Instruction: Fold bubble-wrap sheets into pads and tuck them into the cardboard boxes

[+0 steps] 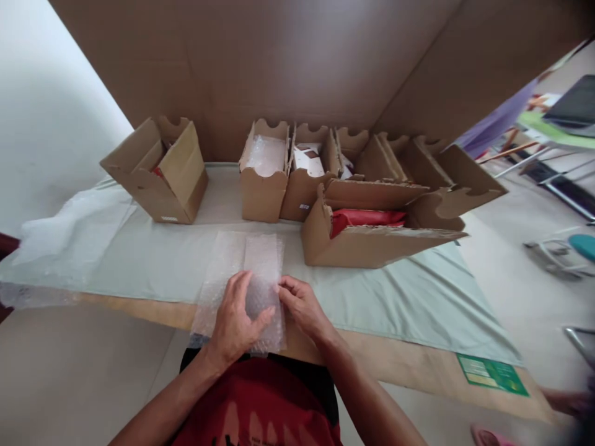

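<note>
A sheet of clear bubble wrap [218,266] lies at the table's front edge and hangs a little over it. On the sheet is a narrower, paler rectangular piece [260,254]; what it is, or whether something flat is inside, I cannot tell. My left hand [239,319] rests over the wrap, thumb and fingers apart. At the wrap's right edge, my right hand [300,303] pinches the film between thumb and fingers.
Cardboard bins [260,201] stand in a row at the back. A front bin [372,248] holds red packets [362,218]. Another box [171,179] stands left, near loose bubble wrap [69,229]. A tall cardboard panel [279,62] rises behind. A green card [493,373] lies front right.
</note>
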Demonstrator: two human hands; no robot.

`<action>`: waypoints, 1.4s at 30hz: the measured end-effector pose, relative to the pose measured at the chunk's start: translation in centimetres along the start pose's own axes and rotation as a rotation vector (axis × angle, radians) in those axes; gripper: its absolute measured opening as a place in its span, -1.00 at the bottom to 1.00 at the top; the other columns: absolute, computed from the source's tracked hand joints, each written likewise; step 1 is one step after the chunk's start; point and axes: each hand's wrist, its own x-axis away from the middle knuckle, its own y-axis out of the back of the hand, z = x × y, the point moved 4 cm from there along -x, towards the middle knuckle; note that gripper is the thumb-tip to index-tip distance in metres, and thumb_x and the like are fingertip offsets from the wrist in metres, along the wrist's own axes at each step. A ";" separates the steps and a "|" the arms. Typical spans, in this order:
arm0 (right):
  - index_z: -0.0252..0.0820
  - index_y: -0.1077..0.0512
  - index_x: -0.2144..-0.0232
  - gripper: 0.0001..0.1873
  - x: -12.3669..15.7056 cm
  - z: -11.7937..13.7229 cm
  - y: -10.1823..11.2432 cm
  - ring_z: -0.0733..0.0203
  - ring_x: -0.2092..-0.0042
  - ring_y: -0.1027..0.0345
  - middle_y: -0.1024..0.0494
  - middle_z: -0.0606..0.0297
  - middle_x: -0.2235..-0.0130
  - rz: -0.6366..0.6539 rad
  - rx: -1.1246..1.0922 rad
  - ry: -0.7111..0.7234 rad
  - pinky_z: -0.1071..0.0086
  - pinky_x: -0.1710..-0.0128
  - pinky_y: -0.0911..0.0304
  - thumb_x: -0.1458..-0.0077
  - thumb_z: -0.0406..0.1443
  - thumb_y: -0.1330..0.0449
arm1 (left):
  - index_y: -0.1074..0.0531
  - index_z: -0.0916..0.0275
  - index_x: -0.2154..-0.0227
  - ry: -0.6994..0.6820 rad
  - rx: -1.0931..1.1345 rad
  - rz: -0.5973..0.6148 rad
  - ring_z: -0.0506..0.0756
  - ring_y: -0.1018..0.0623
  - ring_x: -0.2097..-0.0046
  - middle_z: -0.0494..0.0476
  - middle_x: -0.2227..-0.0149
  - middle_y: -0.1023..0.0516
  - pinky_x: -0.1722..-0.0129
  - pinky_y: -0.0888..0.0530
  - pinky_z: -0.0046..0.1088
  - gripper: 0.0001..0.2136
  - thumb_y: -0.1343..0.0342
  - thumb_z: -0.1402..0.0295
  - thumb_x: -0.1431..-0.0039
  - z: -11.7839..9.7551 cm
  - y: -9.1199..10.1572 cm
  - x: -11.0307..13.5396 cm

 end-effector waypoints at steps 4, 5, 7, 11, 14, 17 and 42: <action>-0.15 -0.47 0.40 -0.81 -0.2 0.5 -1.9 0.30 0.38 -0.25 -0.46 0.38 0.42 0.035 -0.019 0.051 0.41 0.32 -0.21 -0.07 -0.14 -0.23 | -0.09 0.22 -0.34 0.121 0.061 -0.025 0.32 -0.50 -0.15 0.42 -0.22 -0.34 -0.08 -0.54 0.04 -0.26 -0.22 0.18 -0.15 -0.2 -0.2 -0.1; -0.15 -0.47 0.40 -0.81 -0.3 0.5 -2.3 0.30 0.38 -0.25 -0.46 0.38 0.43 0.041 -0.019 0.059 0.41 0.31 -0.21 -0.07 -0.15 -0.23 | -0.09 0.21 -0.34 0.151 0.088 -0.033 0.31 -0.51 -0.13 0.42 -0.22 -0.35 -0.07 -0.54 0.03 -0.26 -0.22 0.19 -0.14 -0.1 -0.1 -0.2; -0.15 -0.47 0.40 -0.81 -0.2 0.3 -2.8 0.30 0.39 -0.25 -0.47 0.38 0.43 0.046 -0.014 0.061 0.42 0.33 -0.21 -0.08 -0.15 -0.22 | -0.11 0.19 -0.33 0.213 0.178 -0.040 0.27 -0.54 -0.11 0.40 -0.21 -0.38 -0.06 -0.55 -0.03 -0.28 -0.20 0.26 -0.12 0.6 0.4 -0.7; -0.15 -0.48 0.41 -0.77 0.1 -0.5 -2.2 0.29 0.41 -0.22 -0.44 0.38 0.46 -0.044 0.023 0.049 0.44 0.40 -0.15 -0.10 -0.11 -0.24 | -0.17 0.25 -0.27 0.388 0.440 0.032 0.17 -0.62 0.06 0.26 0.08 -0.55 0.05 -0.59 -0.19 -0.37 -0.12 0.32 -0.12 3.2 2.0 -1.6; -0.14 -0.48 0.41 -0.74 0.3 -0.7 -2.0 0.26 0.40 -0.26 -0.46 0.35 0.45 -0.069 0.023 0.032 0.42 0.38 -0.19 -0.10 -0.08 -0.26 | -0.20 0.29 -0.24 0.491 0.541 0.073 0.16 -0.62 0.13 0.22 0.13 -0.53 0.14 -0.61 -0.24 -0.38 -0.16 0.19 -0.14 4.2 3.2 -1.8; -0.13 -0.51 0.37 -0.76 0.2 -0.4 -3.3 0.20 0.32 -0.37 -0.53 0.32 0.38 0.012 -0.022 0.033 0.37 0.27 -0.29 -0.10 -0.08 -0.28 | -0.18 0.28 -0.29 0.481 0.541 0.114 0.23 -0.60 0.01 0.37 -0.05 -0.48 0.10 -0.60 -0.20 -0.25 -0.23 0.07 -0.09 3.4 3.4 -1.9; -0.21 -0.22 -0.23 -0.26 1.1 -2.4 -1.8 0.27 0.47 -0.38 -0.46 0.41 0.41 -0.112 0.099 -0.094 0.49 0.64 -0.24 -0.09 -0.04 -0.27 | -0.37 0.32 -0.17 0.325 -0.724 0.148 0.36 -0.55 -0.04 0.37 0.04 -0.55 0.00 -0.49 -0.14 -0.53 -0.09 0.24 -0.25 5.6 8.5 -3.1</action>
